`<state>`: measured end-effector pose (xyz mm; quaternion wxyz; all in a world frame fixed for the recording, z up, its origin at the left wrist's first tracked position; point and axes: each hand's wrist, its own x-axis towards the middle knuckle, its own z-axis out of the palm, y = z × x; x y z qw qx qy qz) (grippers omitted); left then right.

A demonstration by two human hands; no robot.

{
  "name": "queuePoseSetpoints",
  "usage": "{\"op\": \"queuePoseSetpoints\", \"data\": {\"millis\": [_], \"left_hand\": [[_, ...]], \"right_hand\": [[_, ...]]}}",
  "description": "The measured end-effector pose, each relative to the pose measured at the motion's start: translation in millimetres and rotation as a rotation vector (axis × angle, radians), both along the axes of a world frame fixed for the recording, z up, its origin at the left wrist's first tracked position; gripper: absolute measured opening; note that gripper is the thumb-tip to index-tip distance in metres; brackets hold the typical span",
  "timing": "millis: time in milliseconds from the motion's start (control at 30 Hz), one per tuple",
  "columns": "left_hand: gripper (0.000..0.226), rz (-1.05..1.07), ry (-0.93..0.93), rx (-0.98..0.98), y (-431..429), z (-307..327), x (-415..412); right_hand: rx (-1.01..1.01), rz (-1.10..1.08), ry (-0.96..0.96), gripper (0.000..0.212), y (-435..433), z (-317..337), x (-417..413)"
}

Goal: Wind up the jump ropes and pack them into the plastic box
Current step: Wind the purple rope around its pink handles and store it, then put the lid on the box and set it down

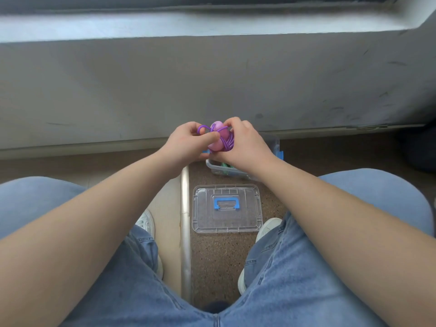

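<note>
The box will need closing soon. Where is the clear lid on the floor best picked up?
Probably by the blue handle at the middle of the lid, coming straight down from above: the lid lies flat on the floor with the handle facing up.

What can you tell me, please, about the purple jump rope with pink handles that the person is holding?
The purple jump rope with pink handles looks like thin, glossy plastic cord wound several times around two rounded pink handles, forming a compact bundle. A loop of cord sticks out toward the left hand. That hand and the right hand hold the bundle between them, fingers curled round it, above the open clear plastic box on the floor.
</note>
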<state>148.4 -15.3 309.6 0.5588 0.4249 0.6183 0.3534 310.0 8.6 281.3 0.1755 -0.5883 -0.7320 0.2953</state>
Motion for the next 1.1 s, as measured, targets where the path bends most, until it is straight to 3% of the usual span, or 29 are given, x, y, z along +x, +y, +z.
{"op": "queuePoseSetpoints", "data": {"millis": [200, 333, 500, 667, 733, 833, 967, 1100], "left_hand": [[0.023, -0.005, -0.087, -0.065, 17.0, -9.3, -4.8], [0.043, -0.013, -0.031, -0.154, 31.0, -27.1, -5.5], [0.040, 0.009, 0.053, -0.231, 59.6, -69.1, -0.8], [0.041, 0.019, 0.080, -0.307, 78.2, -111.6, 7.6], [0.039, 0.019, 0.124, -0.323, 79.0, -126.2, 7.6], [0.033, 0.015, 0.182, -0.355, 71.9, -147.5, 5.5], [0.027, 0.005, 0.242, -0.439, 57.4, -182.5, -1.1], [0.039, 0.008, 0.310, -0.531, 40.9, -213.2, -7.0]], "right_hand": [[-0.050, 0.028, -0.020, 0.071, 15.5, -7.9, 4.8], [-0.154, -0.039, -0.024, 0.077, 34.5, -29.3, 6.0], [-0.314, -0.184, -0.029, 0.074, 55.5, -70.9, 10.5], [-0.229, -0.367, -0.007, 0.082, 76.2, -109.9, 11.4], [-0.209, -0.412, 0.019, 0.068, 77.8, -119.8, 10.6], [-0.229, -0.348, -0.071, 0.023, 69.7, -138.9, 10.7], [-0.267, -0.196, -0.174, 0.038, 50.4, -166.8, 17.9], [-0.269, -0.025, -0.260, 0.030, 28.3, -184.6, 31.2]]}}
